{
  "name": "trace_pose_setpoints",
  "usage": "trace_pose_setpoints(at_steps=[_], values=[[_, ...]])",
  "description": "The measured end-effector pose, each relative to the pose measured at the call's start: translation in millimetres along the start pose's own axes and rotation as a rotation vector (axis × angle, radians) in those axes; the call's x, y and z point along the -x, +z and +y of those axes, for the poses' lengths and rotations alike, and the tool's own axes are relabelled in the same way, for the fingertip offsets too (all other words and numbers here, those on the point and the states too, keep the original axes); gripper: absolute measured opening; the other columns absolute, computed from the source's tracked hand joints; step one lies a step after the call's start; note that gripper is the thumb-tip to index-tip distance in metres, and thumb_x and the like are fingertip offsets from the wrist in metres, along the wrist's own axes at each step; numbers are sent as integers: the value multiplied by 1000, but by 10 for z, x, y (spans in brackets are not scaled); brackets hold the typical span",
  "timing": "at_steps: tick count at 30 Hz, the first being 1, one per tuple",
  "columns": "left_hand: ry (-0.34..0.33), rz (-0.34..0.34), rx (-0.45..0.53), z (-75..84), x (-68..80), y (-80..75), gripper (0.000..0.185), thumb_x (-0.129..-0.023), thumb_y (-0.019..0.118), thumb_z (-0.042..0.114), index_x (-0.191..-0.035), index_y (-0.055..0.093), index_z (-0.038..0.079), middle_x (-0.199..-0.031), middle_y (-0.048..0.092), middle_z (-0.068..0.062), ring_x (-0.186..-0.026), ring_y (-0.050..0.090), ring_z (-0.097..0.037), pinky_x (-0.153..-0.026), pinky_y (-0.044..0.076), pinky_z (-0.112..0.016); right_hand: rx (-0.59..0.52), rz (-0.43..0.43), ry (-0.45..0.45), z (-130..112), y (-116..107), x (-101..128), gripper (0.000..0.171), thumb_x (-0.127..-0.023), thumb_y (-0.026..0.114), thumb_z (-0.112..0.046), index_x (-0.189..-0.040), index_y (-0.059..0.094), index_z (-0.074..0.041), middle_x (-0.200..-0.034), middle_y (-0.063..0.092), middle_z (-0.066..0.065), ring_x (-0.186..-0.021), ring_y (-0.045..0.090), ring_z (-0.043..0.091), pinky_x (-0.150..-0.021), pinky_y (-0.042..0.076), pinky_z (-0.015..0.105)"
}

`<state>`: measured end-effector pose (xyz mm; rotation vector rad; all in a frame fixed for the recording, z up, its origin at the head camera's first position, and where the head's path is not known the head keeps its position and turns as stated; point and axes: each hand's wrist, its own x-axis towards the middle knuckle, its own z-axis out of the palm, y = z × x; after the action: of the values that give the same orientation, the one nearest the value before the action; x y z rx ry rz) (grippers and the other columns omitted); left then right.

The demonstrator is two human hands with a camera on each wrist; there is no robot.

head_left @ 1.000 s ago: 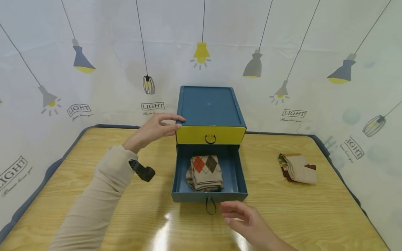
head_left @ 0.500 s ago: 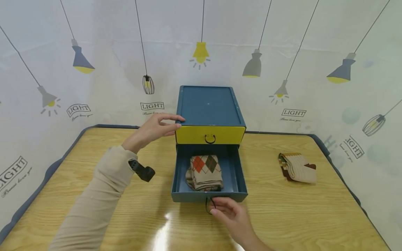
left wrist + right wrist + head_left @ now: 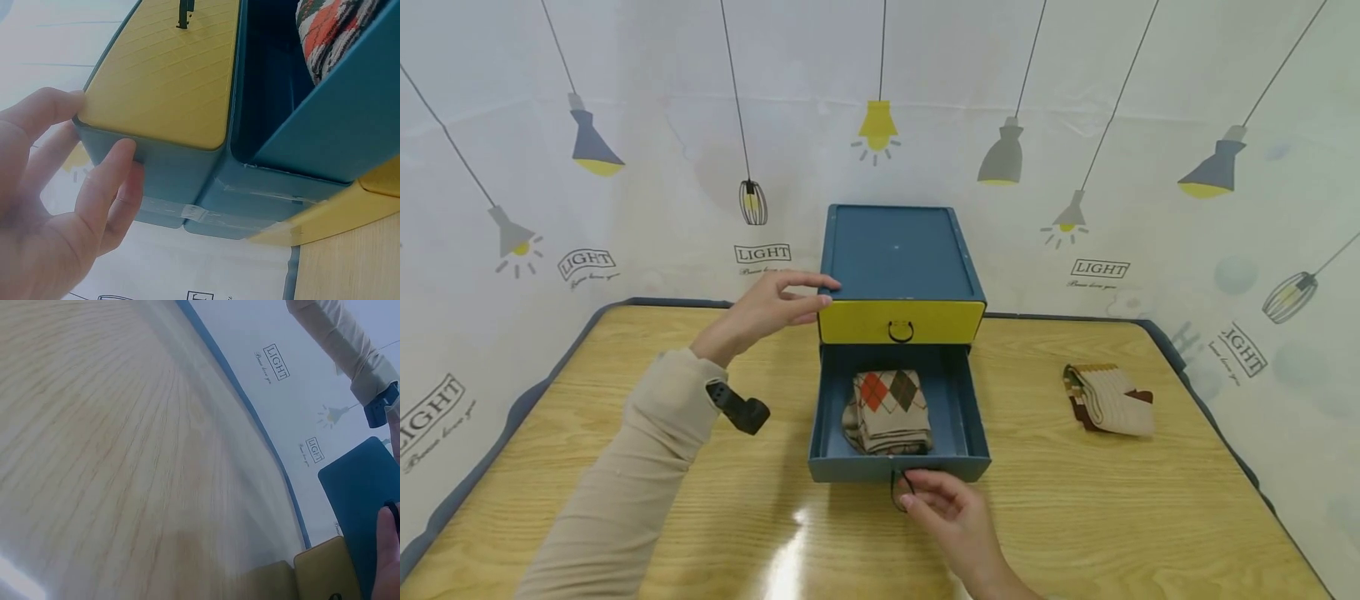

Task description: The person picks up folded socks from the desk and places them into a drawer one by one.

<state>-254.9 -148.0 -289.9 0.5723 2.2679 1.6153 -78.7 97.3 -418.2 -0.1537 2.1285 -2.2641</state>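
Observation:
A blue drawer box point(image 3: 895, 250) with a closed yellow drawer point(image 3: 857, 322) stands mid-table. Below that, a blue drawer point(image 3: 968, 417) is pulled out, holding folded argyle socks point(image 3: 891, 412) in beige, red and dark brown. My left hand point(image 3: 767, 304) touches the box's upper left front corner, fingers extended; the left wrist view shows the fingertips point(image 3: 122, 150) at the yellow front's edge. With thumb and fingers, my right hand point(image 3: 951, 517) pinches the black loop pull point(image 3: 895, 492) on the blue drawer's front. The right wrist view shows only the thumb point(image 3: 387, 550) at that loop.
To the right lies another folded pair of socks point(image 3: 1112, 402), cream with maroon and mustard parts. Another yellow front point(image 3: 326, 565) shows beside the blue one in the right wrist view. The wooden table point(image 3: 1075, 517) meets a lamp-printed backdrop point(image 3: 662, 142) behind.
My right hand has moved left from beside the loop pull and taken hold of it. The left hand stays at the corner, and the drawer appears equally far out.

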Motion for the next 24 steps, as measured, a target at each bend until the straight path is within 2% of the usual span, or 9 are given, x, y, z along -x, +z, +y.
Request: trace_pose_setpoints(at_steps=[4,8,11,16,24], values=[[0,-1,7,-5,4,-1,36,-89,55,19,-123,52,7,-138,31,-7,-113,47,-26,-86,47,-31,-27,-53,-2,-65,-31,-31,33,-78,61,4,-104,51,22,-96,63,16,-76,62,9,-68,53,25],[2,0,7,-9,11,-1,36,-89,55,19,-123,52,7,-138,32,-6,-113,47,-26,-86,47,-31,-23,-86,1,-118,-59,-88,33,-78,62,4,-104,51,22,-93,64,16,-76,63,10,-68,54,28],[3,5,4,-8,9,2,36,-89,55,19,-123,53,7,-137,32,-7,-113,47,-26,-86,47,-31,-25,-95,-8,-143,-72,-151,33,-78,62,4,-104,51,23,-90,65,12,-75,63,10,-68,54,27],[2,14,2,-11,4,4,37,-88,56,20,-122,53,7,-137,33,-6,-113,47,-26,-86,47,-32,-43,-89,-38,-187,-78,-310,32,-78,61,7,-103,51,23,-96,63,20,-77,63,10,-68,54,26],[3,8,6,-5,16,2,36,-89,55,19,-123,53,8,-137,32,-6,-112,48,-26,-86,47,-31,-12,-54,71,-165,-103,-604,30,-81,59,5,-109,54,14,-106,58,25,-83,63,14,-75,52,31]])
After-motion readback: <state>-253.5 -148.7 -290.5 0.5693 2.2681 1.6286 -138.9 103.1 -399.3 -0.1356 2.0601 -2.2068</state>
